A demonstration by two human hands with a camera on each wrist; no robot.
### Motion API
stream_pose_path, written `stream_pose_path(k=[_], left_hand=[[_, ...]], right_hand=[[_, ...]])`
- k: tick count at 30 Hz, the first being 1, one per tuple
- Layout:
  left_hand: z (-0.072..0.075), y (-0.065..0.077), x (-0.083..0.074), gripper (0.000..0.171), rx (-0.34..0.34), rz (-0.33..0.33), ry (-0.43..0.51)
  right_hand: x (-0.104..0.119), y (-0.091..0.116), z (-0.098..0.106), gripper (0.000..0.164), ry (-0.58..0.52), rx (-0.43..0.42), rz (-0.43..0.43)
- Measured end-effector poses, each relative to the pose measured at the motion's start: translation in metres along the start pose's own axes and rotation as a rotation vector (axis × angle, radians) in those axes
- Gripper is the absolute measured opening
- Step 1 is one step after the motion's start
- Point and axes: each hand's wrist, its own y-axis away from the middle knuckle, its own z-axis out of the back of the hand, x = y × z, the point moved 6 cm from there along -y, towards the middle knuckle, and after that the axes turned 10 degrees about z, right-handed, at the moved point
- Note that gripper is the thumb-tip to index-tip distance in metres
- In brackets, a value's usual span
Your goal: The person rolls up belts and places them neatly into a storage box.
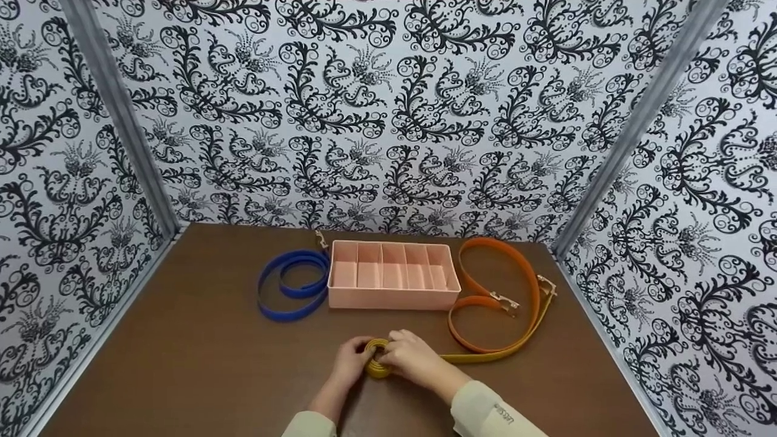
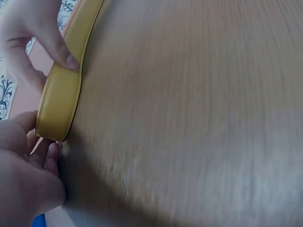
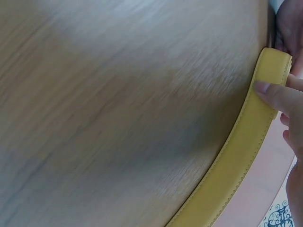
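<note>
A yellow belt (image 1: 379, 371), partly rolled into a tight coil, stands on edge near the front of the table. My left hand (image 1: 351, 362) holds the coil's left side; in the left wrist view its fingers curl at the lower end of the yellow strap (image 2: 59, 104). From the right, my right hand (image 1: 419, 363) pinches the coil, and its thumb (image 3: 266, 90) presses the outer face of the strap in the right wrist view. The belt's unrolled length runs right and curves back toward a metal buckle (image 1: 547, 284). Part of the coil is hidden by the fingers.
Behind the hands sits a pink box (image 1: 394, 299) with several compartments. A loosely coiled blue belt (image 1: 285, 315) lies to its left, touching or nearly touching it. An orange belt (image 1: 528, 267) with a buckle lies to its right, alongside the yellow strap. Patterned walls (image 1: 388, 133) surround the table.
</note>
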Motion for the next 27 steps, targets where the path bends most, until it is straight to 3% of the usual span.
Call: stream_pose_path(k=[7, 12, 20, 27], left_hand=[[0.002, 0.002, 0.006, 0.029, 0.015, 0.084, 0.08], [0.004, 0.003, 0.002, 0.024, 0.012, 0.036, 0.037], [0.001, 0.002, -0.001, 0.02, 0.057, -0.003, 0.013], [0.001, 0.002, -0.002, 0.022, 0.08, -0.006, 0.007]], right_hand=[[0.001, -0.008, -0.001, 0.015, -0.053, 0.048, -0.099], [0.001, -0.007, -0.004, 0.018, -0.109, 0.027, -0.134], [0.004, 0.006, 0.001, 0.029, -0.019, 0.053, -0.025], [0.007, 0.015, 0.005, 0.04, -0.045, 0.087, 0.05]])
